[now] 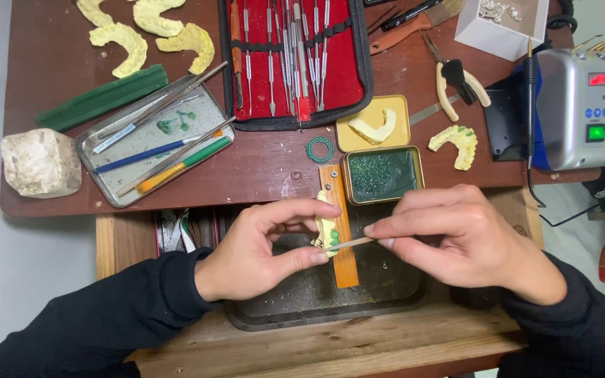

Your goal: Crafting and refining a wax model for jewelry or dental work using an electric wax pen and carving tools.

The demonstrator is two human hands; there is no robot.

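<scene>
My left hand point(257, 245) pinches a small yellow dental cast point(327, 227) with green wax on it, held over an orange wooden bench peg point(344, 262). My right hand point(467, 238) grips a thin metal carving tool point(348, 243) whose tip touches the cast. Both hands hover above a dark tray point(316, 308) set in the wooden bench. Just beyond the hands stands an open tin of green wax point(381, 175), with its yellow lid point(374, 123) holding another cast piece.
A red-lined case of metal instruments point(295, 59) lies at the back. A metal tray with tools point(155, 140), a green wax bar point(103, 98), a white stone block point(40, 162) and several yellow casts point(152, 31) sit left. A grey heater unit point(586, 105), pliers point(460, 77) and a white box point(502, 24) stand right.
</scene>
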